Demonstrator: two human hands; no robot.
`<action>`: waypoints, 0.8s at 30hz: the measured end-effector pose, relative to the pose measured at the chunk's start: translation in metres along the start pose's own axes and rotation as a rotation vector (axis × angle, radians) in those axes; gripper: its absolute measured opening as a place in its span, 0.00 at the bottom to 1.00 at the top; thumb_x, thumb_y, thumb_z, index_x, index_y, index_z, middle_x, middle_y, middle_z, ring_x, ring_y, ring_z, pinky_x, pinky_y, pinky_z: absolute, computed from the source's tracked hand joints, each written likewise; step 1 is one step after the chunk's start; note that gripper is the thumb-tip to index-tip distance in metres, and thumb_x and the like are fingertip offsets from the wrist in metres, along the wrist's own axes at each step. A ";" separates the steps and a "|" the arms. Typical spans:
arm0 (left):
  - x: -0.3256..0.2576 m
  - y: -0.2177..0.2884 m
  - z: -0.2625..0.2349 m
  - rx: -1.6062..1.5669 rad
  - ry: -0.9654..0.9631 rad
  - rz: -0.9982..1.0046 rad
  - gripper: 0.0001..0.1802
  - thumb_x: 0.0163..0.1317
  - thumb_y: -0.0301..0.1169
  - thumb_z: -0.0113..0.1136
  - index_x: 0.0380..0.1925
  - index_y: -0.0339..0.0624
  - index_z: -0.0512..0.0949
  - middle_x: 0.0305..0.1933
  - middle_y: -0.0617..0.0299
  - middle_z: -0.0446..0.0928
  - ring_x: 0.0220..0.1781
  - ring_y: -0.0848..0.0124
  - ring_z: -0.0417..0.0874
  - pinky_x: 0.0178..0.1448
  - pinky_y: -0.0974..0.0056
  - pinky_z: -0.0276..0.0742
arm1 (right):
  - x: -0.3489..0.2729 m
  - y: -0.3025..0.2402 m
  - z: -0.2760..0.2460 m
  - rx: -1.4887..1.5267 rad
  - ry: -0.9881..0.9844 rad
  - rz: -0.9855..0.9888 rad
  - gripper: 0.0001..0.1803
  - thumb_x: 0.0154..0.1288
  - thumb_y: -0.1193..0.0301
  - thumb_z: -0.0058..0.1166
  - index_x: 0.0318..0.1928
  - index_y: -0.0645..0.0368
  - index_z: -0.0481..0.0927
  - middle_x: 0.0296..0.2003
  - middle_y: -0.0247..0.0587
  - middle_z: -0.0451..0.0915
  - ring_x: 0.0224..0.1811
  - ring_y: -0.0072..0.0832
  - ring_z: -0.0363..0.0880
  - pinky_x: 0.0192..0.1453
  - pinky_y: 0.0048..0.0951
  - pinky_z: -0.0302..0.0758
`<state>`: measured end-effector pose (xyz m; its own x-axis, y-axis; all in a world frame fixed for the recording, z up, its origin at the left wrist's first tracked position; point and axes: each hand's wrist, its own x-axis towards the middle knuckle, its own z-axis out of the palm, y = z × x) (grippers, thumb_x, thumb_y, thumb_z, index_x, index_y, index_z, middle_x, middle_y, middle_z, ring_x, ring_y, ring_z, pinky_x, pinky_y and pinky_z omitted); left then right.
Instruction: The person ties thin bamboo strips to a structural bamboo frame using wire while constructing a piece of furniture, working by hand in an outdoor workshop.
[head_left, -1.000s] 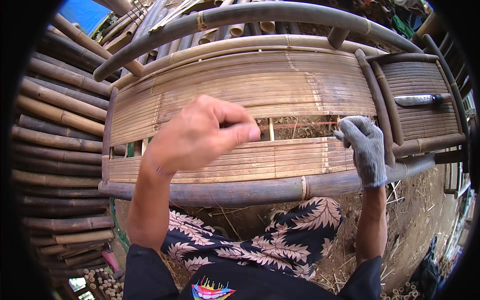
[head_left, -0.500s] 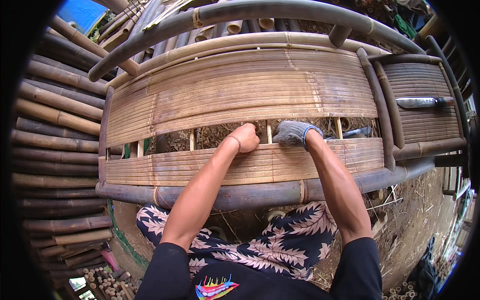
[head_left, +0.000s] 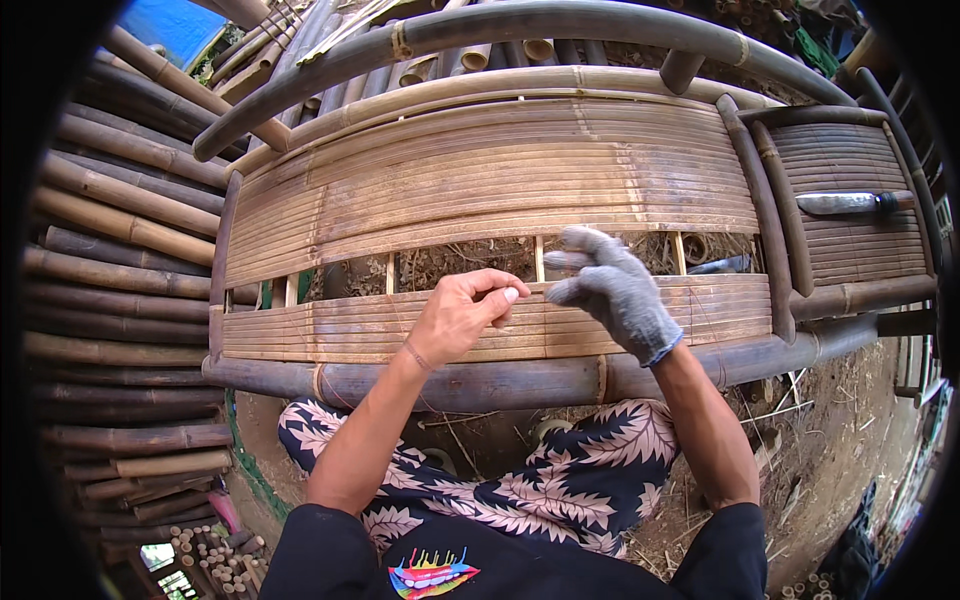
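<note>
Bamboo slat seat (head_left: 640, 320) under both hands

Both forearms rise from six o'clock toward the centre. The bare left hand (head_left: 462, 315) curls loosely, thumb and forefinger pinched together (tips pointing to three o'clock). The gloved right hand (head_left: 610, 290) lies just beside it, fingers half-bent and pointing toward nine o'clock.

Open gap (head_left: 450, 268) (between slats) — cross-sticks (head_left: 539, 258) interrupt.

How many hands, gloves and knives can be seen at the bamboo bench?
Hands: 2 (bare left hand, right hand)
Gloves: 1 (grey glove on the right hand)
Knives: 1 (knife lying on the side panel)
Total: 4
</note>
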<state>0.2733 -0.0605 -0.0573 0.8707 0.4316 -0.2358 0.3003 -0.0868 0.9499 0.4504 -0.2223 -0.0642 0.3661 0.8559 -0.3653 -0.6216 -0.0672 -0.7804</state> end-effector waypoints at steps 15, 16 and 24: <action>0.061 -0.023 0.017 0.774 -0.268 -0.304 0.25 0.76 0.50 0.40 0.46 0.45 0.81 0.48 0.46 0.83 0.54 0.47 0.81 0.60 0.43 0.67 | -0.105 -0.053 0.015 -1.509 -0.306 0.256 0.25 0.67 0.51 0.57 0.32 0.64 0.86 0.39 0.56 0.85 0.40 0.54 0.84 0.49 0.46 0.79; 0.062 -0.027 0.019 0.790 -0.297 -0.338 0.25 0.76 0.51 0.40 0.42 0.45 0.82 0.45 0.47 0.83 0.52 0.47 0.82 0.59 0.44 0.67 | -0.112 -0.057 0.021 -1.623 -0.220 0.082 0.22 0.69 0.53 0.55 0.32 0.61 0.87 0.38 0.53 0.84 0.41 0.52 0.83 0.49 0.46 0.78; 0.057 -0.037 0.021 0.759 -0.274 -0.227 0.24 0.75 0.52 0.42 0.48 0.53 0.84 0.47 0.53 0.86 0.55 0.52 0.83 0.61 0.47 0.61 | -0.074 -0.058 0.018 -0.836 -0.033 -0.679 0.15 0.73 0.61 0.53 0.34 0.59 0.83 0.27 0.36 0.78 0.28 0.31 0.77 0.35 0.31 0.73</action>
<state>0.3198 -0.0518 -0.1106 0.7918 0.2869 -0.5393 0.5752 -0.6472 0.5003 0.4471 -0.2725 0.0173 0.4300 0.8588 0.2786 0.3790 0.1084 -0.9190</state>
